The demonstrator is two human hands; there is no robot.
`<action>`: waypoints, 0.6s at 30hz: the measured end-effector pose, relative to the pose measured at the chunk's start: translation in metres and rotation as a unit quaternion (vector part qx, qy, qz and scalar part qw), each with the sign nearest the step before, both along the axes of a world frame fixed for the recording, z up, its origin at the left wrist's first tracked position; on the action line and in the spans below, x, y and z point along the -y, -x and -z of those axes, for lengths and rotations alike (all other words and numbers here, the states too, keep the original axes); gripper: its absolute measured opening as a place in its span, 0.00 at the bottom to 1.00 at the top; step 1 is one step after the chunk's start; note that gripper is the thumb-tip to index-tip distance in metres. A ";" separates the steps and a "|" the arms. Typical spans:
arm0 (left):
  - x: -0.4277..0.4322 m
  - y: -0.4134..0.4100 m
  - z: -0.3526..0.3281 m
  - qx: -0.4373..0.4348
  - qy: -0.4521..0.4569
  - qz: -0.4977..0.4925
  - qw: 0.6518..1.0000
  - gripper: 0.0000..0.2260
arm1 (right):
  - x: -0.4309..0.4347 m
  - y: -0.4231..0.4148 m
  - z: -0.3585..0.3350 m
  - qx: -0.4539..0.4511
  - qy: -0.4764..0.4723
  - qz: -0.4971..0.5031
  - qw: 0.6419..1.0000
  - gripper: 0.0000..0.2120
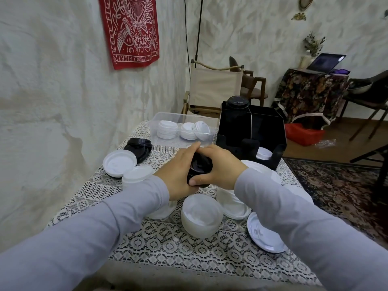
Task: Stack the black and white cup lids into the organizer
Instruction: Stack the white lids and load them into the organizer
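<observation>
Head view: a stack of black lids (199, 165) is clamped between both hands above the middle of the bench (168, 244), the left hand (178, 171) wrapped round its left side and the right hand (220, 166) closed over its right side, thumb pressed at the stack's near edge. Both arms wear grey sleeves (117, 208).

Just behind the hands stands the black organizer (270, 131), its left rear compartment filled to the top with black lids (237, 101) and a low front slot on the right showing white lids (264, 153). Left of the organizer sits a clear plastic bin (168, 117) holding several short stacks of white lids (167, 129).

On the lace cloth to the left lie a tilted pile of black lids (139, 147), an upturned white lid (119, 162) touching it, and a further white stack (137, 175) just beside that. Nearer the camera, a stack of translucent white lids (201, 215) sits between the forearms, with more white lids (233, 204) partly hidden under the right sleeve and a single white lid (262, 236) at the bench's right edge.

Behind the bench are a folding canvas chair (212, 87), a red wall hanging (130, 30) and a patterned rug (336, 185).
</observation>
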State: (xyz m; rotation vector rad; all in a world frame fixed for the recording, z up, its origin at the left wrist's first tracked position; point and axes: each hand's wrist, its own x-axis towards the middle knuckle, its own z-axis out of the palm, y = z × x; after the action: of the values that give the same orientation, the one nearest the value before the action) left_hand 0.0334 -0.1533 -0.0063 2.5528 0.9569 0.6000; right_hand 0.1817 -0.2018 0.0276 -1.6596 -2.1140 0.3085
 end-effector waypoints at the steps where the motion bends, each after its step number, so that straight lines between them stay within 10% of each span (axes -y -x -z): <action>1: 0.000 -0.001 -0.001 -0.010 0.000 0.001 1.000 0.48 | -0.001 -0.001 0.001 -0.006 -0.003 0.006 1.000 0.29; 18: -0.010 -0.061 -0.028 -0.010 -0.019 0.012 1.000 0.43 | -0.018 -0.047 -0.011 0.032 0.021 0.062 0.997 0.42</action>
State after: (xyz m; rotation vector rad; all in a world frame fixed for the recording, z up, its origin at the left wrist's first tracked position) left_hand 0.0941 -0.1433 0.0213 2.6047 0.9294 0.5924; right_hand 0.2287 -0.1841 0.0388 -1.8394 -2.0513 0.2655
